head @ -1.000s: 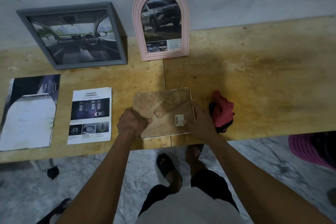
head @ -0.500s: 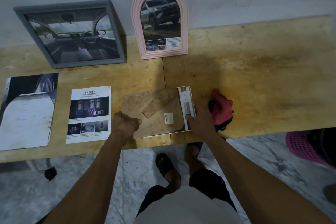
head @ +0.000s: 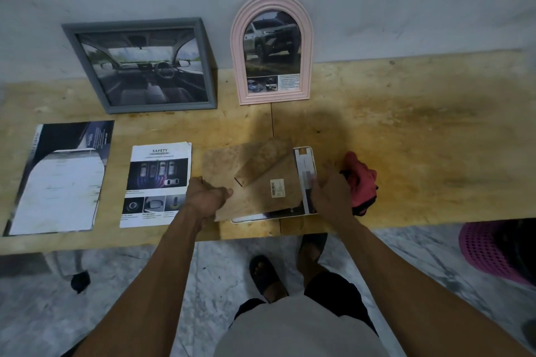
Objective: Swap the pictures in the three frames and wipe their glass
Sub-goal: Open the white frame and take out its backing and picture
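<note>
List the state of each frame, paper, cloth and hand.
Grey frame: leaning on wall, picture in.
Pink frame: leaning, picture in.
White frame: face down, backing slid partly off.
Safety sheet: flat.
Cloth: crumpled.
Left hand: gripping backing.
Right hand: on white frame.

Three frames: grey (head: pixel 139 66), pink (head: pixel 272 51), face-down white (head: pixel 304 182); two loose prints (head: pixel 159 182) (head: pixel 62 180); one red cloth (head: pixel 361 182).

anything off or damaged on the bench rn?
The backing board sits shifted left off the face-down white frame, exposing the print inside. The large sheet at far left looks scuffed and worn. Nothing spilled.
</note>
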`<state>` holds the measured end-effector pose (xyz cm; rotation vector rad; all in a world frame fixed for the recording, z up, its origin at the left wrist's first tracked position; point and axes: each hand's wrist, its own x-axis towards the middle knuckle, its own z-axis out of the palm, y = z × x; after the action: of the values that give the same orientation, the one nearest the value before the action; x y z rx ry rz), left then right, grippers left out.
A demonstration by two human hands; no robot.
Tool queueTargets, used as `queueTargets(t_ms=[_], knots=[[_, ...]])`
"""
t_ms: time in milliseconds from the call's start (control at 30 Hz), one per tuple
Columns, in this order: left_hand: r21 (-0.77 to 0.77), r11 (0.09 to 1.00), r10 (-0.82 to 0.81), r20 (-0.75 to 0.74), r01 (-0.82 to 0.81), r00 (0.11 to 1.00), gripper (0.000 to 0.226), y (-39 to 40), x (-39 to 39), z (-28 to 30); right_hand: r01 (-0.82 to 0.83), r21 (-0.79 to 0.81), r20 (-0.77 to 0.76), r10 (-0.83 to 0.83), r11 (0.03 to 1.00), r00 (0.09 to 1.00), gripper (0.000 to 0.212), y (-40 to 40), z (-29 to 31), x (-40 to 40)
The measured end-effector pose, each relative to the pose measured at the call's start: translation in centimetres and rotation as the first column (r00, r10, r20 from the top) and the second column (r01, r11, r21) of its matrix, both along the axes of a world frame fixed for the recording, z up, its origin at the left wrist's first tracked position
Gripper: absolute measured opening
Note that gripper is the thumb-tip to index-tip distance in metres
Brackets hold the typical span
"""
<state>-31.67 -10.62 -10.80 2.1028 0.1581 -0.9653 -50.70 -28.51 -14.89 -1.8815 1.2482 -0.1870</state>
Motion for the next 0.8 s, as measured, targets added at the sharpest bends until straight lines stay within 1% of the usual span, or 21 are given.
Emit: queueTargets(t_ms=[100,167,233,300,400,467,600,667,733,800], knots=[[-0.056,0.998,-0.030,-0.019,0.028,0.999,0.041,-0.8,-0.1,0.9,0.067,0.168,0.090,-0.082,0.984,0.993,0.035,0.2,3.0,0.9],[-0.087,0.994,-0.072,0.001,0.072,0.997,0.043,-2.1,-0.4,1.6,0.086,0.221,0.119,-0.114,0.972,0.986,0.039,0.2,4.5,1.1],[-0.090,0.989,-0.119,0.029,0.121,0.992,0.051,-3.8,-0.8,2.3,0.125,0.242,0.128,-0.159,0.962,0.979,0.041,-0.3,5.6,0.9],[-0.108,0.985,-0.133,0.035,0.136,0.991,0.059,-5.8,-1.5,2.9,0.182,0.215,0.094,-0.206,0.959,0.974,0.045,-1.4,6.2,0.4],[-0.140,0.978,-0.137,0.120,0.153,0.983,0.062,-9.1,-3.2,3.4,0.231,0.139,0.023,-0.236,0.963,0.972,0.052,-4.4,6.6,-0.7],[-0.127,0.969,-0.191,0.159,0.212,0.969,0.069,-11.5,-4.3,3.6,0.240,0.102,-0.012,-0.240,0.965,0.971,0.054,-6.8,6.5,-1.6],[-0.064,0.933,-0.341,0.169,0.355,0.925,0.079,-16.8,-5.8,3.0,0.242,0.040,-0.105,-0.237,0.969,0.966,0.050,-12.3,5.5,-3.3],[-0.060,0.928,-0.353,0.172,0.368,0.920,0.078,-19.5,-6.2,2.5,0.274,0.033,-0.127,-0.268,0.961,0.955,0.051,-15.1,5.1,-3.6],[-0.041,0.934,-0.346,0.145,0.355,0.927,0.075,-22.3,-6.6,1.9,0.289,0.050,-0.111,-0.282,0.956,0.953,0.049,-17.8,4.7,-3.9],[-0.054,0.959,-0.270,0.112,0.277,0.956,0.074,-24.7,-6.9,1.0,0.284,0.084,-0.107,-0.274,0.955,0.956,0.045,-20.4,4.0,-4.0]])
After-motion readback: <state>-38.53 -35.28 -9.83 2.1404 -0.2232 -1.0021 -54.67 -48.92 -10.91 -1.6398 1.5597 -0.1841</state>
